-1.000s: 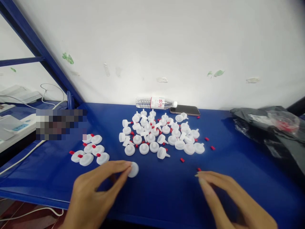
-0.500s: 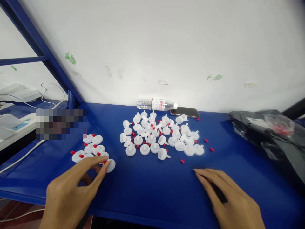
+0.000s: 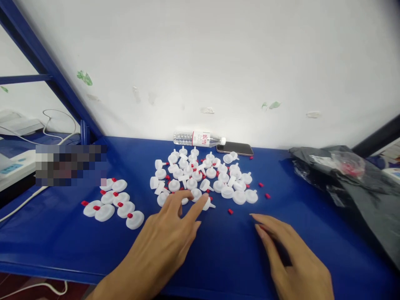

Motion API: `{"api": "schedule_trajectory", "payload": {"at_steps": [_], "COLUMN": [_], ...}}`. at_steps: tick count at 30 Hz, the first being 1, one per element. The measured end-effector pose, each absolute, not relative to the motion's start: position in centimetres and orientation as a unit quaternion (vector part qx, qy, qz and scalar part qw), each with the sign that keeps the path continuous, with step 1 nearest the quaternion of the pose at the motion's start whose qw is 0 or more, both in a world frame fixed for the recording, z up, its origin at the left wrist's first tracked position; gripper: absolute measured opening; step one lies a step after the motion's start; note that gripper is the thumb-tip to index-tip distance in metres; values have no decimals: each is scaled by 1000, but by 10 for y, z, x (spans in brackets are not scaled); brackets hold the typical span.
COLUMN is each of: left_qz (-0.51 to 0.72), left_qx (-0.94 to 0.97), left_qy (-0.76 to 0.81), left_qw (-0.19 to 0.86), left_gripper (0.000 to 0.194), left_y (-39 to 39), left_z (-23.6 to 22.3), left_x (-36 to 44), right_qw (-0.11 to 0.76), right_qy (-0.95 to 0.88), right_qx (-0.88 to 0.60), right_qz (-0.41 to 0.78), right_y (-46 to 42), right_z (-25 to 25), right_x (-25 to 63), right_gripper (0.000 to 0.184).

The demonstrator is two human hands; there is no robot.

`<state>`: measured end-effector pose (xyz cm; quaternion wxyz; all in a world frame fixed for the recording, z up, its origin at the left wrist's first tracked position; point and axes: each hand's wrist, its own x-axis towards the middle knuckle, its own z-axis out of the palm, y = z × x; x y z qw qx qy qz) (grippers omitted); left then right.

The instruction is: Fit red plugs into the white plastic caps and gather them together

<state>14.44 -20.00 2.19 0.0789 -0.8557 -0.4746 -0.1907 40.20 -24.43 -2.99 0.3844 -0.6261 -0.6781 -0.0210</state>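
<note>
My left hand [image 3: 170, 227] reaches over the near edge of a spread of white nozzle caps [image 3: 211, 173], its thumb and fingers apart. Its fingertips are at a white cap with a thin spout [image 3: 206, 204], partly hidden by them; I see no grip on it. My right hand [image 3: 290, 250] hovers over the table at the right, thumb and index finger curled close together. A bit of red, seemingly a small red cap [image 3: 263, 227], shows between them, mostly hidden. At the left lie several white caps with red tips [image 3: 135, 220] on their spouts.
Loose red caps [image 3: 230, 211] lie on the blue table [image 3: 218, 250]. A clear plastic bottle [image 3: 200, 138] and a phone [image 3: 235, 148] rest by the wall. A dark plastic bag [image 3: 331, 175] lies at the right. A white power strip [image 3: 18, 166] and cables are at the left.
My left hand has let go of a red-tipped white cap in the left group and moved right to the spread of caps. My right hand stays nearly in place, fingertips slightly more apart.
</note>
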Motion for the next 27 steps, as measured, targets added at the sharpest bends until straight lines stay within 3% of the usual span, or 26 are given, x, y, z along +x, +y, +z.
{"api": "schedule_trajectory", "payload": {"at_steps": [2,5,11,17,19,23,25,27], "left_qz": [-123,-77,-211,-158,-149,-107,-103,-155], "left_qx": [-868,-881,-877,-900,-897,-891,-892,-888], "left_qy": [-471,-451,-415,-405,-416,-439,-437,-433], "left_qw": [97,119,118,28,25,43,46,23], "left_gripper": [56,51,16,12,20,64,63,50], "left_y": [-190,-184,-185,-184,-185,-183,-182,-184], "left_z": [23,21,13,12,13,10,7,5], "left_x": [154,156,148,153,155,155,154,153], "right_qw": [388,395,416,415,411,408,421,444], "right_qy": [-687,-684,-674,-675,-676,-679,-673,-665], "right_qx": [-614,-613,-611,-611,-611,-610,-608,-600], "right_qz": [-20,-8,7,3,4,5,3,-1], "right_y": [-245,-246,-246,-246,-246,-246,-246,-247], "right_z": [-30,-30,-29,-29,-27,-24,-24,-24], "right_x": [403,402,399,398,397,395,396,396], "right_gripper": [27,25,20,19,18,17,15,13]}}
